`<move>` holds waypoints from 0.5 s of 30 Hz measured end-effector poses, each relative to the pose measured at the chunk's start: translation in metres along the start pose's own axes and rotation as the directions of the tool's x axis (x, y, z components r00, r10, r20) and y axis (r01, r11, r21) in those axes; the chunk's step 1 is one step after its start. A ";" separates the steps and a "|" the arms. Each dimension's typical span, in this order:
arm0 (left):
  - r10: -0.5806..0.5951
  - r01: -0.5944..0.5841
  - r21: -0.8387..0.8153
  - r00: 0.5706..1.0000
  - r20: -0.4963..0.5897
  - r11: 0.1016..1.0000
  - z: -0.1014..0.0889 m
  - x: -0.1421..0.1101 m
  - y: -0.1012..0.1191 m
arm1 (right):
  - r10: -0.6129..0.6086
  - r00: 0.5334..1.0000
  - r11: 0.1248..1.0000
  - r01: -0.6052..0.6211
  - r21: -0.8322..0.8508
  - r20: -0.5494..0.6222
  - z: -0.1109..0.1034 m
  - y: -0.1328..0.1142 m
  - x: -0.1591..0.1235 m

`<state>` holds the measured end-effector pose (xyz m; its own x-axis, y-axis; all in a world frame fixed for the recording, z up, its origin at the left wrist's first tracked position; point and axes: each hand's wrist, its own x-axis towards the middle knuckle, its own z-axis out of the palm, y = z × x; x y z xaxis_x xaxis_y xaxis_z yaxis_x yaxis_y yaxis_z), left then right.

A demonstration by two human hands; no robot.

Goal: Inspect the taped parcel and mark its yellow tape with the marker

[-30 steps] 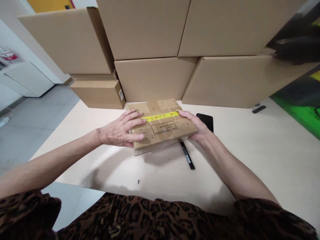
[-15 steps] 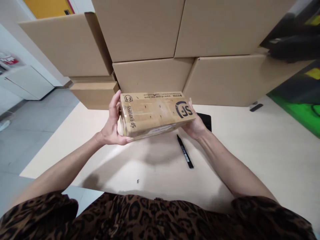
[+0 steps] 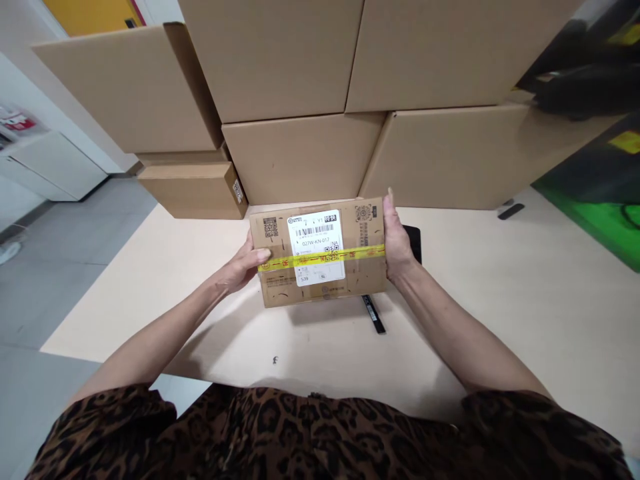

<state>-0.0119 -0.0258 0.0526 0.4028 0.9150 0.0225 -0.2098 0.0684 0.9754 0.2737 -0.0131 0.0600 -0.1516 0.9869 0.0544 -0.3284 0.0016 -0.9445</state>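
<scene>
Two grips clenched one cardboard parcel [image 3: 317, 252] in the head view, and I saw it lifted just above the tabletop [image 3: 500, 320], its label face turned up towards the camera. The left grip [image 3: 245, 263] held the parcel's left end, with the thumb lying on the label face. The right grip [image 3: 399, 237] clasped the right end, with a fingertip [image 3: 390, 195] showing past the top edge.

The white shipping label [image 3: 316, 247] carried a barcode and the readable code "027W-KN-017". I could also make out "Y1", "S39" and two dark characters in its top corner, though the smaller print was too fine to read. Yellow tape [image 3: 320, 257] with red print ran across the parcel and over the label, and square printed codes sat on the cardboard at both sides of the label.

Below the parcel, a black marker pen [image 3: 374, 315] lay partly hidden. A black phone [image 3: 413, 243] lay just beyond the right grip. Behind them stood a wall of stacked cardboard boxes [image 3: 300, 160], with a smaller box [image 3: 190, 193] at its left end, resting on the tabletop.
</scene>
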 end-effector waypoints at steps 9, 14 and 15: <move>0.028 -0.098 -0.252 0.963 -0.268 0.963 0.019 0.008 0.000 | -0.029 0.999 0.997 0.026 0.075 0.033 0.007 0.020 -0.007; 0.101 -0.253 -0.296 0.890 -0.445 0.921 0.018 0.015 -0.001 | -0.012 0.999 1.000 0.012 0.012 0.034 0.011 0.021 -0.007; 0.130 -0.300 -0.296 0.868 -0.479 0.907 0.020 0.017 -0.002 | -0.015 1.000 1.000 0.015 0.010 -0.012 0.012 0.024 -0.007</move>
<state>0.0128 -0.0181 0.0557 -0.1049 0.9936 0.0411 -0.5749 -0.0943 0.8128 0.2553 -0.0215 0.0413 -0.1358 0.9886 0.0651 -0.3398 0.0153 -0.9404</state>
